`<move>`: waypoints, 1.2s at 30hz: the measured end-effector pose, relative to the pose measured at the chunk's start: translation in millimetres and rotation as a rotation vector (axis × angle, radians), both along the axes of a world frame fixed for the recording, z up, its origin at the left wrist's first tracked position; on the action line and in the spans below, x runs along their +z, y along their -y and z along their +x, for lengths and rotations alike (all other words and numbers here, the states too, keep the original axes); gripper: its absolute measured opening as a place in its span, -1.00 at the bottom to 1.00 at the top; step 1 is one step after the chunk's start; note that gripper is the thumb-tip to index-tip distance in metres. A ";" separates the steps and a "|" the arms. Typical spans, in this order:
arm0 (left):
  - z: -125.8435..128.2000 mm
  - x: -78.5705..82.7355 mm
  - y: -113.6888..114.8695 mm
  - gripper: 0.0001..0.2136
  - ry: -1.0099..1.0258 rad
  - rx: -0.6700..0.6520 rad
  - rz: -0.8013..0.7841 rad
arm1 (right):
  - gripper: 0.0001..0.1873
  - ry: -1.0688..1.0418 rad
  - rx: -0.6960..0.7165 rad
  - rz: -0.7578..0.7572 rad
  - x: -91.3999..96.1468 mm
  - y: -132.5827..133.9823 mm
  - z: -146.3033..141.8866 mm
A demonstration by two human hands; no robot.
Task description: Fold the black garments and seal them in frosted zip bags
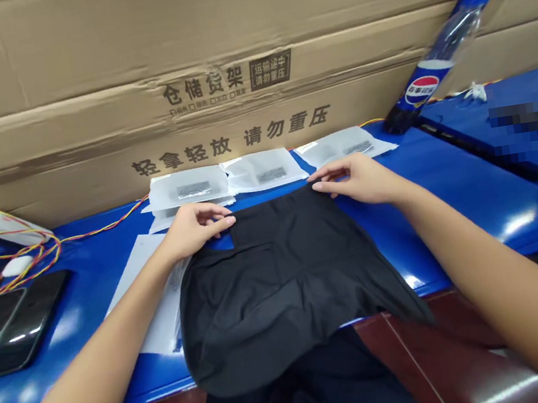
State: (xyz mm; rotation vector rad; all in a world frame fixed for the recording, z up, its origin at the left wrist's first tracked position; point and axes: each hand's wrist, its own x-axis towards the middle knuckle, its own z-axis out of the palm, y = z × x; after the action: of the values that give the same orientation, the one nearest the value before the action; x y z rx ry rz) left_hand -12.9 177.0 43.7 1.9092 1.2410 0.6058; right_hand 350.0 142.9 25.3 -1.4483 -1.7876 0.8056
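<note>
A black garment (281, 280) lies spread on the blue table (451, 201), its lower part hanging over the front edge. My left hand (195, 227) pinches its far left corner with closed fingers. My right hand (357, 179) pinches the far right corner the same way. Both hands hold the garment's far edge flat against the tabletop.
Three white plastic bags (264, 170) lie in a row behind the garment, against a big cardboard box (179, 73). Another flat bag (146, 294) lies under my left arm. Two phones (9, 328), a white mouse (16, 266) and coloured wires sit left. A Pepsi bottle (427, 80) leans right.
</note>
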 end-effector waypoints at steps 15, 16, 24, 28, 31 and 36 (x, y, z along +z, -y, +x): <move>-13.2 18.7 158.1 -0.75 -0.300 -0.268 0.605 | -0.65 0.193 0.076 0.204 -11.2 162.9 8.9; -17.7 15.8 169.3 -0.74 -0.310 -0.250 0.676 | -0.58 0.204 0.086 0.213 -16.2 174.0 8.0; -58.4 -16.2 231.2 -0.60 -0.278 -0.180 0.975 | -0.64 0.076 0.007 0.282 -42.2 216.4 13.4; -59.6 -5.7 219.3 -0.84 -0.158 0.088 0.778 | -0.82 -0.060 -0.209 0.239 -26.5 195.5 5.2; -53.1 11.2 184.3 -0.80 -0.148 0.285 0.581 | -0.71 -0.102 -0.309 0.200 -15.1 164.0 -3.5; -49.2 14.0 125.2 -0.64 -0.261 0.251 0.449 | -0.48 0.007 -0.246 0.068 -12.0 114.1 -10.5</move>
State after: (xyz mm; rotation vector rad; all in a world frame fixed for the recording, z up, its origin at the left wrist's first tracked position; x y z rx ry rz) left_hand -62.1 51.8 57.7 2.2725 1.6345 0.8425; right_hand 339.5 28.8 13.3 -1.5890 -1.5867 0.6086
